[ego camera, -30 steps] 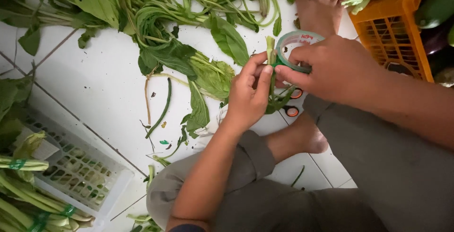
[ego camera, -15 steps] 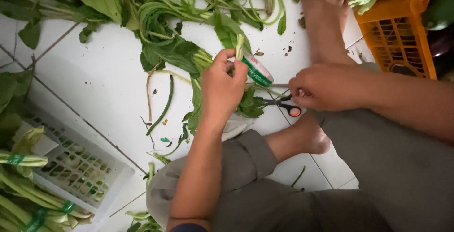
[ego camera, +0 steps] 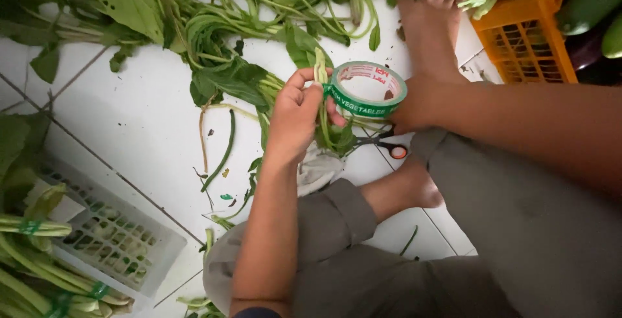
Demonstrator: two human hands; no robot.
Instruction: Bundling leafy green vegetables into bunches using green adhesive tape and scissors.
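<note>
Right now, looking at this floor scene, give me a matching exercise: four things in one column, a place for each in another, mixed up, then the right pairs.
Things:
1. tape roll
2. scissors
3. orange crate
4. white basket

Places:
A. bottom left, with bundled greens lying across it
B. top right corner, past the foot
C. held between the left hand and the right hand
D. on the tiles under the tape roll

Pairs: 1-C, 2-D, 3-B, 4-A

The tape roll (ego camera: 367, 90) looks like glossy green-and-white plastic film. Upper right, the orange crate (ego camera: 518, 39) is matt plastic; the floor (ego camera: 129, 117) is smooth white tile.
</note>
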